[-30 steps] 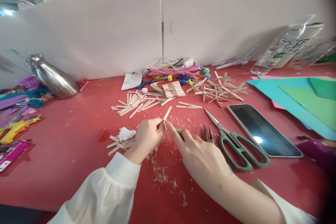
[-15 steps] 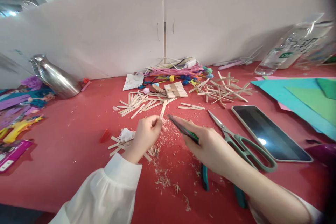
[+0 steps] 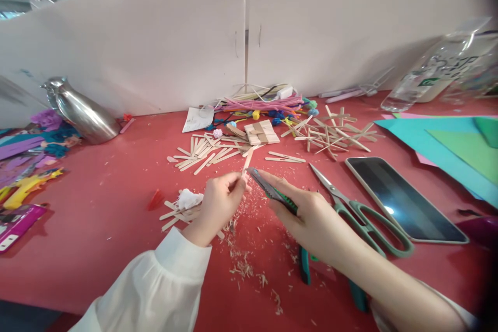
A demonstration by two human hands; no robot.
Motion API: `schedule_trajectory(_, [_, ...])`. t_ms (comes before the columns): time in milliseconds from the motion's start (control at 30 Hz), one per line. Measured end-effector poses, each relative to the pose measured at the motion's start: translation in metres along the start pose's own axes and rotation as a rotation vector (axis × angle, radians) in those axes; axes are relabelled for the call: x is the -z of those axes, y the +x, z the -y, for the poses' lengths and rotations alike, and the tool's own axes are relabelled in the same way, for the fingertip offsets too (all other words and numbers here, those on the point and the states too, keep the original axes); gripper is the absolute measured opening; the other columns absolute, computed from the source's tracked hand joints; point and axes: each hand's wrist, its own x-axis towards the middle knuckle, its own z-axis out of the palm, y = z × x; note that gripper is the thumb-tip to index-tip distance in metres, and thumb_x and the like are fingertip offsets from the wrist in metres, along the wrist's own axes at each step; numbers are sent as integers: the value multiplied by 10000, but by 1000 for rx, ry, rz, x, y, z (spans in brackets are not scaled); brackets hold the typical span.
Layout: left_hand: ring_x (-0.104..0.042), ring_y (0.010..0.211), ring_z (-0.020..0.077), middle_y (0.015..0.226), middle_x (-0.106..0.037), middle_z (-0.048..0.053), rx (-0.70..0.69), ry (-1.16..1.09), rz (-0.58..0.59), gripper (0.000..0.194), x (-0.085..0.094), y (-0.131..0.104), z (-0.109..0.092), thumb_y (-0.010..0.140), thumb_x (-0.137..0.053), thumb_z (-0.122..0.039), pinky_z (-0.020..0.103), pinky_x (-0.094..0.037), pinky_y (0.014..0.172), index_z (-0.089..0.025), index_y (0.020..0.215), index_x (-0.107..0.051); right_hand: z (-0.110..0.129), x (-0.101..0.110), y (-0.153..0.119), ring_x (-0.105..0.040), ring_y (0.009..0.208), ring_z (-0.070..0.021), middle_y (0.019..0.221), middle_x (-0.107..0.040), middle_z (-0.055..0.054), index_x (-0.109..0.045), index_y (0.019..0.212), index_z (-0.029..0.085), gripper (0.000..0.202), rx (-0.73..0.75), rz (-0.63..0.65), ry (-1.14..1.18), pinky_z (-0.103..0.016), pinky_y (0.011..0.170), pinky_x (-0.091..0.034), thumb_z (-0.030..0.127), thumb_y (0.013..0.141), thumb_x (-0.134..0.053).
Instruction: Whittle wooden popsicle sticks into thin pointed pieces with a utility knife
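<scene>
Pinched in my left hand is a wooden craft stick, its free end pointing up and away from me. My right hand grips a utility knife with a dark body and green edging. The knife's tip meets the stick just above my left fingertips. Wood shavings are scattered on the red table below both hands. Beside my left wrist, more craft sticks lie under a crumpled white wad. Teal-handled pliers are partly hidden beneath my right forearm.
Scissors and a phone lie right of my right hand. Loose sticks, a bundled stick pack and pink pipe cleaners fill the back. A metal jug stands left; a plastic bottle and coloured paper are right.
The knife tip has come against the stick, where a small gap showed before. The stick leans slightly more to the right. Both hands keep their grip.
</scene>
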Motion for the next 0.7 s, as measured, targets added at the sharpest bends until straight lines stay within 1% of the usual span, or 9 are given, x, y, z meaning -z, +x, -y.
schedule_trajectory(100, [-509,485,116,553,-581,10,-30,66,-25,436,0,-1,-3,887,-372,-472,212,-341,486,-141,717,-598,-2,-2,1,-263,425,-85,548,-439,61,-427,1326,301,539,-16,2,6,-220,419,-326,228,792,-408])
schedule_trajectory(200, [-500,483,110,547,-568,-1,-56,86,-42,421,-1,-1,-6,895,-367,-455,209,-328,490,-142,713,-583,-3,-4,1,-252,430,-81,549,-421,62,-438,1320,295,539,-65,17,67,-216,398,-308,243,784,-430])
schedule_trajectory(267, [-493,487,105,541,-553,-11,-69,80,-52,398,-1,-1,-6,897,-377,-429,205,-325,494,-146,697,-572,-2,-5,0,-255,414,-76,527,-396,71,-445,1312,303,534,-107,38,146,-208,375,-288,248,781,-442])
schedule_trajectory(367, [-481,487,101,538,-544,-20,-63,56,-65,366,-3,-1,-6,897,-392,-402,202,-325,496,-151,702,-574,1,-7,-1,-305,378,-74,485,-355,86,-435,1314,310,537,-150,48,269,-202,357,-298,251,781,-455])
schedule_trajectory(533, [-526,514,106,581,-598,-5,-16,-29,-62,334,-3,-1,-6,887,-420,-402,203,-371,527,-155,738,-589,3,-10,0,-394,378,-92,479,-381,86,-377,1352,290,560,-228,93,488,-216,361,-354,273,796,-446])
schedule_trajectory(600, [-549,532,113,578,-605,1,14,-87,-48,325,-2,-1,-7,880,-433,-399,207,-396,546,-155,741,-597,4,-11,0,-362,376,-87,478,-367,86,-386,1349,282,555,-224,78,444,-215,360,-337,273,798,-444])
schedule_trajectory(700, [-555,539,109,603,-609,15,56,-204,-26,325,-2,1,-5,870,-445,-388,211,-425,557,-147,707,-589,2,-9,-1,-287,394,-72,505,-382,81,-428,1321,296,538,-105,-23,223,-216,387,-304,244,787,-460])
